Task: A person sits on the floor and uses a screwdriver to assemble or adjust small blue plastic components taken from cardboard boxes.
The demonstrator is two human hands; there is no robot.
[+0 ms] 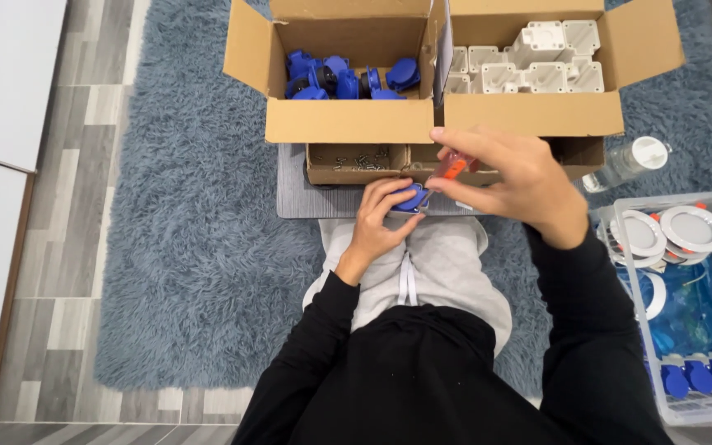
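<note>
Two hands meet over the lap: the left hand (381, 216) clamps a blue cap (410, 199) steady, while the right hand (514, 183) pinches an orange-handled screwdriver (449, 168) onto it, near the box (356, 161) of screws.

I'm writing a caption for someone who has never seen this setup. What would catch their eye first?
At centre, the left hand holds a blue part while the right hand sets an orange-handled tool against it. Behind them stands an open cardboard box, blue parts left, white housings right.
</note>
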